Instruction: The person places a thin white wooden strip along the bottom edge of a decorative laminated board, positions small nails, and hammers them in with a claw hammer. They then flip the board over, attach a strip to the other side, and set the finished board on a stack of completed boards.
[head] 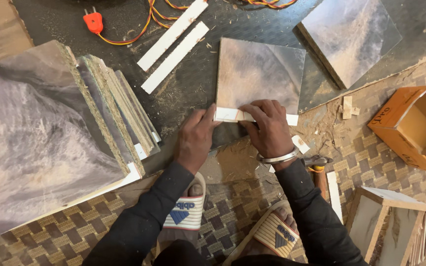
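Pressing a white edge strip [252, 116] along the near edge of a square laminated board [260, 74] looks like the step in hand. Far to the left of the hands leans a stack of similar boards [109, 113], chipboard cores showing. The left hand [195, 138] rests on the floor with its thumb and fingers pinching the strip's left end against the board. Just beside it, the right hand [267, 128] lies curled over the strip's middle, fingers bent down on it and a metal bangle [278, 158] at the wrist. The strip's right end pokes out past that hand. Beyond the hands lie two loose white strips [173, 47] and an orange plug [93, 22] with its cord. Well to the right stands an open cardboard box [417, 128]. By my reading, the next move calls for firm, even pressure run along the strip, keeping it flush with the board's edge.
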The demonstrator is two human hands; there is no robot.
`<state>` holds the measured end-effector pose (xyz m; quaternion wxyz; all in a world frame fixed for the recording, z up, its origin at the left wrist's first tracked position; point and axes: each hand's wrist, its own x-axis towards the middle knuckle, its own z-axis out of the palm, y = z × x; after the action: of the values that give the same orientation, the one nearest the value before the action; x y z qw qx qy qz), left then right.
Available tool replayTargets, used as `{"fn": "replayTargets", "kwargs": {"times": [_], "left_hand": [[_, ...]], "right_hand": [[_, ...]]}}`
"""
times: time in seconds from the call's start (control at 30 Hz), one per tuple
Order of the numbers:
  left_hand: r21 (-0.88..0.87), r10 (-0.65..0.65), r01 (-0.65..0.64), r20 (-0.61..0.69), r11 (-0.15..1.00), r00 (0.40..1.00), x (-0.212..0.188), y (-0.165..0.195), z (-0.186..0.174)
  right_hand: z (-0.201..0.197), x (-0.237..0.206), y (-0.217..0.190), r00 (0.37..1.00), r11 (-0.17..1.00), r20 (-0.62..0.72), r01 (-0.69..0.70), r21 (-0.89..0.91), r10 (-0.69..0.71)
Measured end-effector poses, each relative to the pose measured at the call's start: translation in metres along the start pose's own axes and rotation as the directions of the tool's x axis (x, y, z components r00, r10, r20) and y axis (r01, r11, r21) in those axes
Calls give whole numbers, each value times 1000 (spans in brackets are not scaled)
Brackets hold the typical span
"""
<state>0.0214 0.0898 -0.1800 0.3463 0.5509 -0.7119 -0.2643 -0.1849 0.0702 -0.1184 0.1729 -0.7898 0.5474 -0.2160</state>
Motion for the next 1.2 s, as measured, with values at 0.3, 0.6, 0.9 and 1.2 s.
{"fn": "replayTargets", "kwargs": {"times": [0.3,0.6,0.9,1.2], "left_hand": [[153,115,-121,46,981,992,10,-4,-1],[81,101,-103,34,991,994,8,-10,-3],[78,15,-21,77,997,997,11,-10,-4],[45,2,-8,142,999,990,20,-3,-13]], "right_hand": [[5,1,-3,1000,998,-14,-25,-49,24],[14,-3,1,999,993,-45,7,-117,-13],[16,-4,-1,998,984,-51,33,-174,-42],[9,1,3,993,982,-17,113,-152,-116]]}}
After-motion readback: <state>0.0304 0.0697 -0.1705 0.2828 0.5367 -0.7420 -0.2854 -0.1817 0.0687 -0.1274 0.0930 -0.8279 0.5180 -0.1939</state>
